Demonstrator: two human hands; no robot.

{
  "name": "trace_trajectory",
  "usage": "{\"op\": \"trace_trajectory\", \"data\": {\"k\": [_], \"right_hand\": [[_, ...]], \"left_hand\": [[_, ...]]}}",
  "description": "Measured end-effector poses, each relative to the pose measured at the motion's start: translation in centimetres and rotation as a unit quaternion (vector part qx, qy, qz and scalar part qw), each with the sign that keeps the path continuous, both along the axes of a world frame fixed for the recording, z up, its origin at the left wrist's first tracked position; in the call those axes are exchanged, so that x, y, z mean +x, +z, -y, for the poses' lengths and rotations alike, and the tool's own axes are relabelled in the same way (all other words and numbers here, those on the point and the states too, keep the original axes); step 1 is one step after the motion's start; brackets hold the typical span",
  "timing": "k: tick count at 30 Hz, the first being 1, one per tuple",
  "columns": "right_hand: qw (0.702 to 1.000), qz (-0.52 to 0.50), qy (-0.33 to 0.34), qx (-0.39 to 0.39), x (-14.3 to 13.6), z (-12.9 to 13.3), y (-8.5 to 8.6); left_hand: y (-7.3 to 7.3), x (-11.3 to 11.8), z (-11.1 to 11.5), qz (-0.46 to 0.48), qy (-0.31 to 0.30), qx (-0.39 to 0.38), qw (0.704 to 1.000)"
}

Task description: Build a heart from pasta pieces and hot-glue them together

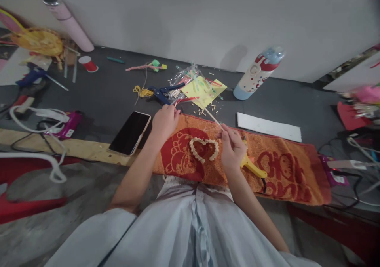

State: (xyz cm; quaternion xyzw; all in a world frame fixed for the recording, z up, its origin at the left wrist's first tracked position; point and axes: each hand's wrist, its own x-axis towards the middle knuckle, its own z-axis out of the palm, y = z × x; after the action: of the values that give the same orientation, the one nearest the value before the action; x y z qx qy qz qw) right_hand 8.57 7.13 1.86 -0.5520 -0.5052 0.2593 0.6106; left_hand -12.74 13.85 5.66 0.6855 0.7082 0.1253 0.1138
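Observation:
My right hand (233, 146) is closed on a thin pale wooden stick (212, 115), whose far end points toward a yellow paper square (204, 92). Beneath and beside that hand, a yellow glue gun (253, 168) lies on an orange and red towel (285, 148). A heart outline (215, 155) made of small pale pieces rests on the towel between my hands. My left hand (165, 120) is closed near blue-handled pliers (162, 95). Close to its fingertips is a thin red strip (190, 99); whether the fingers grip it is unclear.
A phone (130, 132) lies left of the towel. Small cut pieces (212, 107) are scattered by the paper. A patterned bottle (257, 75) and a pink flask (69, 23) stand along the wall. Beyond the towel lies a white strip (268, 127). Power strips (65, 124) with cables sit at both sides.

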Motion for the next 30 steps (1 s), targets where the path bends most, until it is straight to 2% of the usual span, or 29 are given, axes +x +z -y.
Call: {"op": "trace_trajectory", "data": {"k": [2, 4, 6, 8, 11, 13, 15, 17, 19, 21, 22, 25, 26, 27, 28, 30], "right_hand": [[0.999, 0.046, 0.012, 0.021, -0.2, 0.7, 0.0], [0.993, 0.102, 0.044, 0.047, -0.6, 1.4, 0.2], [0.981, 0.158, 0.079, 0.081, -0.9, 2.0, 0.4], [0.964, 0.207, 0.112, 0.121, -1.1, 2.5, 0.7], [0.938, 0.256, 0.165, 0.165, -1.2, 2.9, 0.9], [0.922, 0.283, 0.197, 0.178, -0.9, 3.1, 1.0], [0.910, 0.305, 0.215, 0.181, -0.5, 3.1, 1.2], [0.907, 0.321, 0.213, 0.169, 0.3, 3.0, 1.3], [0.912, 0.342, 0.194, 0.119, 1.6, 2.5, 1.5], [0.913, 0.376, 0.156, 0.029, 3.2, 1.6, 1.6], [0.908, 0.393, 0.143, -0.019, 4.1, 1.0, 1.7], [0.874, 0.458, 0.108, -0.122, 6.6, -1.3, 2.0], [0.856, 0.487, 0.096, -0.144, 7.3, -2.1, 2.1], [0.835, 0.516, 0.098, -0.163, 7.8, -2.9, 2.2], [0.818, 0.537, 0.106, -0.176, 8.1, -3.6, 2.3], [0.793, 0.561, 0.136, -0.194, 8.4, -4.9, 2.5]], "left_hand": [[-0.4, 1.0, 0.0, 0.118, -0.042, 0.002, 0.992], [-1.1, 2.2, 0.0, 0.295, -0.046, -0.040, 0.953], [-1.5, 3.2, -0.1, 0.471, 0.000, -0.088, 0.878], [-1.4, 4.0, -0.1, 0.589, 0.053, -0.123, 0.797], [-0.5, 4.3, 0.0, 0.681, 0.096, -0.149, 0.711], [0.2, 4.2, -0.1, 0.706, 0.114, -0.147, 0.684], [0.7, 4.0, -0.4, 0.711, 0.129, -0.134, 0.678], [0.8, 3.8, -0.8, 0.707, 0.129, -0.122, 0.684], [0.7, 3.5, -1.3, 0.693, 0.113, -0.114, 0.703], [0.5, 3.2, -1.7, 0.645, 0.089, -0.109, 0.751], [0.4, 3.1, -1.9, 0.601, 0.071, -0.104, 0.789], [0.2, 2.8, -2.1, 0.362, -0.019, -0.084, 0.928], [0.1, 2.8, -2.2, 0.257, -0.049, -0.077, 0.962], [0.0, 2.9, -2.2, 0.159, -0.074, -0.073, 0.982], [-0.2, 3.0, -2.2, 0.081, -0.095, -0.072, 0.990], [-0.6, 3.4, -2.3, 0.000, -0.123, -0.073, 0.990]]}}
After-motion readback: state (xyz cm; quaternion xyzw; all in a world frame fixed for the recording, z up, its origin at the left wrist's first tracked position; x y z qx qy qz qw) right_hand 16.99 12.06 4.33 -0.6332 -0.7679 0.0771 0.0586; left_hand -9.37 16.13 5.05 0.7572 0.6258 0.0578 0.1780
